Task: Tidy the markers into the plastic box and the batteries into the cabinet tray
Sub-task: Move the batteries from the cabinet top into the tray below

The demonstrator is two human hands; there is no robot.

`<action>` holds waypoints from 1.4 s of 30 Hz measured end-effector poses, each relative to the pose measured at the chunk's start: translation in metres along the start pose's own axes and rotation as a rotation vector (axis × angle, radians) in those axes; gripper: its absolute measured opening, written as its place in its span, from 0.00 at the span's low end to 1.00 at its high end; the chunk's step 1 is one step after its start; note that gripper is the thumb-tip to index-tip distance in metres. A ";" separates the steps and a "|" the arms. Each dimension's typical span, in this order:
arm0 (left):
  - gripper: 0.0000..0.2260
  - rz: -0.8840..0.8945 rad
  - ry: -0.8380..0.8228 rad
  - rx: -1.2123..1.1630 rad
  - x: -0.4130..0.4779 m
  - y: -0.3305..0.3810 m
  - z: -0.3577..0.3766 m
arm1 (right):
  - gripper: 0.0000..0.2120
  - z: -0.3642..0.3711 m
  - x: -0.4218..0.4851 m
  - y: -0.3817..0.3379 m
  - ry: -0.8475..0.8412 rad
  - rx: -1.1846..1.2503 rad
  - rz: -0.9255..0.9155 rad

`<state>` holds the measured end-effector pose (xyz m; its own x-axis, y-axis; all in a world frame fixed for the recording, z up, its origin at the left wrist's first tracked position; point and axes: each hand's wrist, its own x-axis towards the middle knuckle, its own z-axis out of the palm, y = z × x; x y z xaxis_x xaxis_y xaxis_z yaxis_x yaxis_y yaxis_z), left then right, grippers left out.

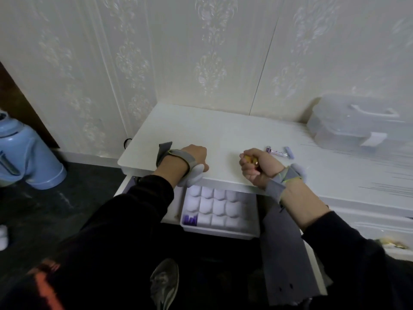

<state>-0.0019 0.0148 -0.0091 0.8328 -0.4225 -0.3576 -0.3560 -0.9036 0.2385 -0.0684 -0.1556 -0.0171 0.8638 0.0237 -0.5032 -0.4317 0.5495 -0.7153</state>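
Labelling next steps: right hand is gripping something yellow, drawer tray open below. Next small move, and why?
Probably bring the right hand back and down to the white compartmented tray in the open drawer and release there. Its fingers are curled round yellow-gold cylinders, likely batteries, over the white cabinet top, and the tray lies just below its front edge.

White cabinet top, cream floral-patterned wall, pale blue jug, purple batteries, white tray, yellow object
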 end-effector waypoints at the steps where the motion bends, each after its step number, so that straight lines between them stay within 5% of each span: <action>1: 0.17 -0.004 0.001 -0.004 -0.004 -0.002 -0.001 | 0.15 0.000 -0.009 0.009 -0.025 0.021 0.044; 4: 0.19 -0.009 -0.004 -0.004 -0.015 -0.007 0.000 | 0.16 -0.004 -0.032 0.045 -0.057 0.020 0.177; 9: 0.06 -0.014 -0.026 0.018 -0.027 -0.017 0.004 | 0.14 -0.023 -0.037 0.104 -0.006 -0.078 0.341; 18: 0.02 0.046 0.016 0.085 -0.020 -0.015 0.000 | 0.17 -0.054 0.041 0.141 0.258 0.152 0.327; 23: 0.13 0.068 0.018 0.082 -0.010 -0.009 -0.002 | 0.17 -0.065 0.090 0.170 0.335 0.121 0.285; 27: 0.08 0.078 0.023 0.096 0.004 -0.016 -0.004 | 0.13 -0.070 0.122 0.186 0.411 0.146 0.294; 33: 0.17 0.087 0.047 0.108 0.020 -0.020 0.001 | 0.10 -0.078 0.150 0.203 0.504 0.035 0.275; 42: 0.16 0.096 0.074 0.112 0.028 -0.030 0.009 | 0.12 -0.073 0.159 0.199 0.485 -0.322 0.297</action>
<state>0.0283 0.0297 -0.0346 0.8204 -0.5043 -0.2695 -0.4767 -0.8635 0.1648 -0.0360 -0.1032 -0.2748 0.5134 -0.2845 -0.8096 -0.7551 0.2983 -0.5838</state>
